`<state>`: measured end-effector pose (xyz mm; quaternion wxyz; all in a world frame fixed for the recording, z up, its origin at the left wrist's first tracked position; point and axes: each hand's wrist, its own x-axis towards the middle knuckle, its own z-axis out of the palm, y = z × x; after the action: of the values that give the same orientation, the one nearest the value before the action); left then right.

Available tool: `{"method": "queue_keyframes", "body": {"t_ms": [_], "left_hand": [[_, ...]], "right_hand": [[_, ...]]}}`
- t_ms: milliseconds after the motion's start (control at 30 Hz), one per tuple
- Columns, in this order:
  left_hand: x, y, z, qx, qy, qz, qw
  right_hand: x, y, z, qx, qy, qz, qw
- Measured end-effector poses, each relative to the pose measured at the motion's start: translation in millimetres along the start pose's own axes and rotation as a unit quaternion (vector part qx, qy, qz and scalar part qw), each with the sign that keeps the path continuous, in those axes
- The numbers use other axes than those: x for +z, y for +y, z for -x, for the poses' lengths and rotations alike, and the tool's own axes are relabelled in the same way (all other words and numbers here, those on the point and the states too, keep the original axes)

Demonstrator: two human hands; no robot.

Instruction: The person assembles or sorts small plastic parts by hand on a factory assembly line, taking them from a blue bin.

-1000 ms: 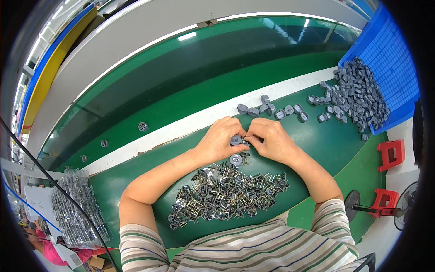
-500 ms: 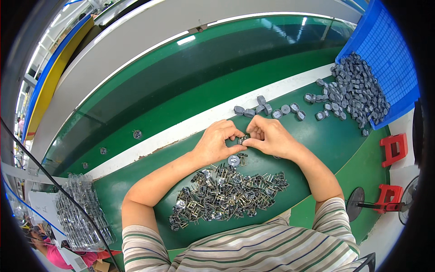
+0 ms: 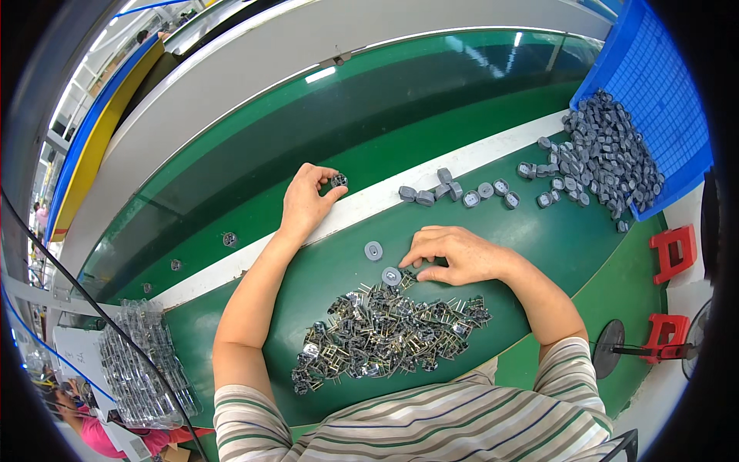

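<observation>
My left hand (image 3: 308, 202) is closed on a small round dark part (image 3: 339, 180) with metal bits on its face, pinched between thumb and fingers. It hovers over the green strip just beyond the white ledge. Nearer to me, my right hand (image 3: 458, 258) has its fingers bent and its thumb a little apart, at a small pinned part (image 3: 408, 279) on the table. Beside those fingertips lies a round grey cap (image 3: 391, 276); another grey cap (image 3: 373, 251) rests just beyond it. A heap of small dark parts with metal pins (image 3: 392, 331) spreads between my forearms.
Several loose grey caps (image 3: 471, 199) lie by the white ledge (image 3: 462, 156). Many more spill from a tilted blue crate (image 3: 654, 85) at right. Several round parts (image 3: 230, 239) sit on the green strip at left. Clear plastic trays (image 3: 142, 362) are stacked at the table's left end.
My left hand has moved left and away, over the ledge, carrying the round part. My right hand has separated from it and come down toward the heap. One more grey cap now shows.
</observation>
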<state>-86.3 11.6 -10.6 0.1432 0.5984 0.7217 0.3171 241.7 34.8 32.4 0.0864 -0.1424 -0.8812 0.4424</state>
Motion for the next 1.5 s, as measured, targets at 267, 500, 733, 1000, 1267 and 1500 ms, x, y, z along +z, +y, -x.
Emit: {"method": "queue_keyframes", "body": {"t_ms": [267, 500, 733, 1000, 1267, 1500], "left_hand": [[-31.8, 73.2, 32.6, 0.207, -0.21, 0.03, 0.955], [-20.6, 73.7, 43.5, 0.236, -0.358, 0.042, 0.902], [7.9, 82.0, 52.8, 0.182, -0.245, 0.157, 0.939], [32.0, 73.8, 60.6, 0.217, -0.15, 0.145, 0.954], [1.6, 72.3, 48.7, 0.324, -0.192, 0.191, 0.907], [5.4, 76.2, 55.6, 0.387, -0.264, 0.12, 0.875]], "right_hand": [[1.3, 1.0, 2.1, -0.022, -0.014, 0.046, 0.999], [-1.0, 2.1, 1.7, -0.011, -0.017, 0.036, 0.999], [-4.7, 2.8, 3.0, -0.014, -0.045, -0.054, 0.997], [-1.8, 2.1, 0.5, -0.015, -0.053, -0.056, 0.997], [-5.7, 3.7, 1.7, 0.024, -0.026, -0.096, 0.995], [-3.1, 4.6, 2.4, 0.025, -0.031, -0.072, 0.997]]}}
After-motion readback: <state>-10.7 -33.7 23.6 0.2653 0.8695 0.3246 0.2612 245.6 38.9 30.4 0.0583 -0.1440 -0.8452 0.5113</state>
